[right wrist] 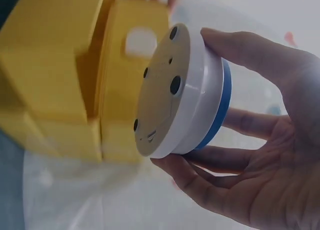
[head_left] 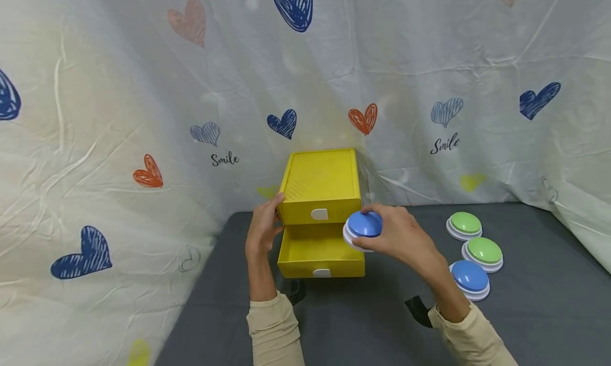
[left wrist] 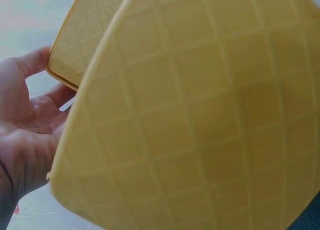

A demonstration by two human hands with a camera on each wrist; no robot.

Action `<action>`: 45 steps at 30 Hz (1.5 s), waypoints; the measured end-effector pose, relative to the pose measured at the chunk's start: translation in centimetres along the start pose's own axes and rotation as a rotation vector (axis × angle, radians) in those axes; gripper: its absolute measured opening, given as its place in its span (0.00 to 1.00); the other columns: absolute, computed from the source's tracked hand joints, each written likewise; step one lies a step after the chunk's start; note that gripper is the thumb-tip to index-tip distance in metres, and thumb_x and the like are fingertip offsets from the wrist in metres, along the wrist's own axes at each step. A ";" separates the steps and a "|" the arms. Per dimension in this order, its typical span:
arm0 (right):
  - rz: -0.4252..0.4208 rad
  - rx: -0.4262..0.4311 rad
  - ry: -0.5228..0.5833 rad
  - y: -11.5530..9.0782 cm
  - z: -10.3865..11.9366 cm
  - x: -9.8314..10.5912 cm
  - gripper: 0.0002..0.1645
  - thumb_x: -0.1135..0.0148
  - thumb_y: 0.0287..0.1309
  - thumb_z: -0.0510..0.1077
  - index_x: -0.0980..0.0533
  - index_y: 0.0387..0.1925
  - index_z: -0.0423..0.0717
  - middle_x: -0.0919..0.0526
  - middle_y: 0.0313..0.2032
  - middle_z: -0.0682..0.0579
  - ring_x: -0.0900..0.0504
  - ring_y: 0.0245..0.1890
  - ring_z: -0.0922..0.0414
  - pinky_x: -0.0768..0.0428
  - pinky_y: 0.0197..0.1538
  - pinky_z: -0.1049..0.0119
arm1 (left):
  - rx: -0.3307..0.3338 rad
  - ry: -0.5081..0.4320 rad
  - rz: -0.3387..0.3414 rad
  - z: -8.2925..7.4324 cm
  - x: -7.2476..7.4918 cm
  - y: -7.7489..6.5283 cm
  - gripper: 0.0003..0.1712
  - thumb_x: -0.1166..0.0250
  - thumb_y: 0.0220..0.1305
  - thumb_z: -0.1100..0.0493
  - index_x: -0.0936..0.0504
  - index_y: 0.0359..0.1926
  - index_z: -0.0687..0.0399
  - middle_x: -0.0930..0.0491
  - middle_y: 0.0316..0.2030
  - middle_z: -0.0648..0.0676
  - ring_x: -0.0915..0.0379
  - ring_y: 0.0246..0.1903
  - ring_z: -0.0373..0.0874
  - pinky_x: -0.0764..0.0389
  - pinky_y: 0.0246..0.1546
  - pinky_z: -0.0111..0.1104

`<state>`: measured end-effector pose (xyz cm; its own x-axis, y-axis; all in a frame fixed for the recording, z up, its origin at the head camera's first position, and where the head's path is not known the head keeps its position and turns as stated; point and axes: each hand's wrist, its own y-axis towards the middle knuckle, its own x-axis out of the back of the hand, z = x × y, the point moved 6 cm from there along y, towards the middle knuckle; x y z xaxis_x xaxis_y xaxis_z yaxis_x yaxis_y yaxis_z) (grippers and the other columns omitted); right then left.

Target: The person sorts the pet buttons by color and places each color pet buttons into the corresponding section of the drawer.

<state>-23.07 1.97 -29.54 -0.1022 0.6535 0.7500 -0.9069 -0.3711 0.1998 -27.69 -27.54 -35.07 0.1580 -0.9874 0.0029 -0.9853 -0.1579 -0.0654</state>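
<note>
A yellow two-drawer box (head_left: 322,177) stands near the back of the table, its lower drawer (head_left: 312,249) pulled out and the upper one closed. My left hand (head_left: 261,231) touches the box's left side by the upper drawer's front corner; the left wrist view shows its fingers against that edge, partly hidden behind a yellow side wall (left wrist: 200,120). My right hand (head_left: 401,233) pinches a blue push button (head_left: 365,224) by its white base between thumb and fingers. It is held at the open drawer's right side. The right wrist view shows the base's underside with dark round feet.
On the right of the dark table (head_left: 363,323) are two green push buttons (head_left: 465,223) and another blue push button (head_left: 470,277). A white curtain (head_left: 406,48) printed with hearts hangs behind and to the left. Dark bands (head_left: 419,311) lie near both wrists.
</note>
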 end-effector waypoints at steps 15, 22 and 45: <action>-0.021 0.110 -0.098 4.1 6.2 -8.8 0.30 0.22 0.55 0.63 0.16 0.47 0.44 0.12 0.33 0.49 0.18 0.28 0.58 0.17 0.33 0.64 | 0.020 -0.012 -0.006 0.2 0.3 0.0 0.36 0.44 0.79 0.41 0.33 0.77 0.59 0.33 0.75 0.62 0.33 0.74 0.61 0.35 0.75 0.61; 0.006 0.142 -0.131 4.9 5.7 -12.3 0.26 0.22 0.55 0.63 0.19 0.26 0.46 0.22 0.19 0.55 0.28 0.18 0.61 0.28 0.22 0.70 | 0.013 -0.010 -0.014 0.5 0.2 0.0 0.33 0.44 0.80 0.41 0.27 0.73 0.58 0.28 0.69 0.63 0.27 0.66 0.59 0.29 0.72 0.58; 0.078 0.205 -0.083 4.5 4.7 -13.2 0.18 0.25 0.64 0.49 0.15 0.49 0.41 0.14 0.41 0.47 0.18 0.36 0.54 0.18 0.39 0.63 | 0.016 -0.013 -0.015 0.3 0.2 0.0 0.33 0.45 0.80 0.41 0.29 0.74 0.57 0.28 0.68 0.62 0.27 0.65 0.57 0.30 0.73 0.57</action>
<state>-23.85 -11.40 -35.60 -0.1269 0.5646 0.8156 -0.7946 -0.5500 0.2571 -27.65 -27.73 -35.36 0.1734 -0.9848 -0.0090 -0.9817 -0.1721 -0.0816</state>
